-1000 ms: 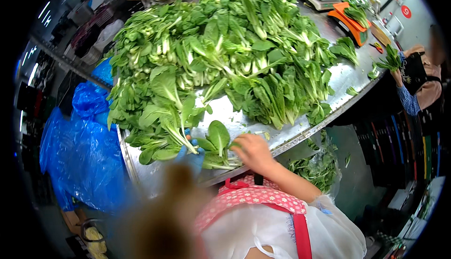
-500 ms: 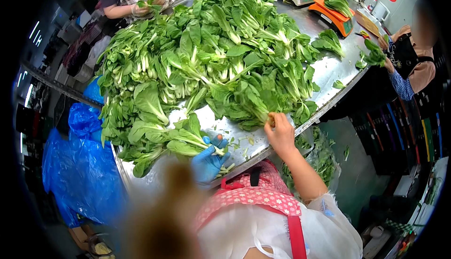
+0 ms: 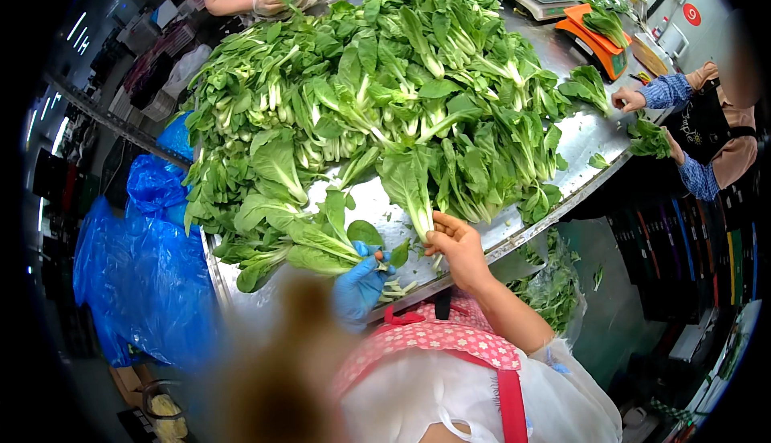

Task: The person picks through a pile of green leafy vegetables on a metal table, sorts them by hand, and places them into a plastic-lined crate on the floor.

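Observation:
My right hand (image 3: pixel 459 249), bare, pinches one bok choy (image 3: pixel 408 190) by its pale stalk end; the leaves point away from me, over the front of the pile. To its left, my left hand (image 3: pixel 360 286) wears a blue glove, and a fingertip shows at its end. Its fingers close around the stalk end of another bok choy (image 3: pixel 317 249), whose leaves fan out to the left. A few loose leaves hang by the glove. A large heap of bok choy (image 3: pixel 361 81) covers much of the metal table (image 3: pixel 590 134) in front of both hands.
Cut stalk bits (image 3: pixel 396 289) lie at the table's near edge. An orange scale (image 3: pixel 590 37) with greens stands far right. Blue plastic bags (image 3: pixel 161 282) hang at the left. Co-workers handle greens across the table and on the right. A clear bag of greens (image 3: pixel 554 290) sits below the table's right side.
My right hand has drawn a bok choy from the heap's front edge, moving left toward my gloved hand. The left hand stays near its place. The right-hand co-worker's arm now reaches toward the table.

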`<state>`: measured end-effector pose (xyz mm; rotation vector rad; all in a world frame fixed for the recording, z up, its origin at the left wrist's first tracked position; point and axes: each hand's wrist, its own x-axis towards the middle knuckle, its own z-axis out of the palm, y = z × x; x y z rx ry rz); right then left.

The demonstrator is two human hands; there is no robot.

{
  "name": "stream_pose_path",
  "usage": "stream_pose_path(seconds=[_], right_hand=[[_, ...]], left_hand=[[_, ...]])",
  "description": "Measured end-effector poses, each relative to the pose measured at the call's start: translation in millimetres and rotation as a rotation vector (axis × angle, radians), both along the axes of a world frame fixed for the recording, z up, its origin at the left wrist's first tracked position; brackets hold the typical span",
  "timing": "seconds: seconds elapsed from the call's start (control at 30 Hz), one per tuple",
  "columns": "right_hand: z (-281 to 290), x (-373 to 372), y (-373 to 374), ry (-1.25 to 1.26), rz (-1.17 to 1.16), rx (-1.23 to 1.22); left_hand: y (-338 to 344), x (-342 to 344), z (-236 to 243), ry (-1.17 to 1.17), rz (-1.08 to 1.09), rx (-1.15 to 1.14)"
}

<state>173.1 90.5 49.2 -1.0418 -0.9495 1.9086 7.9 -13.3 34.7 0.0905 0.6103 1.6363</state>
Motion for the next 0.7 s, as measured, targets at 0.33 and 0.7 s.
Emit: stream_pose_path(seconds=[0.33, 0.7], right_hand=[[-37.7, -46.0, -17.9, -0.032, 0.054, 0.203], [-56.6, -56.4, -35.1, 0.028, 0.075, 0.186]], left_hand=[[-16.9, -10.7, 9.3, 0.232, 0.202, -0.130], [-13.6, 6.2, 25.0, 0.579, 0.202, -0.186]])
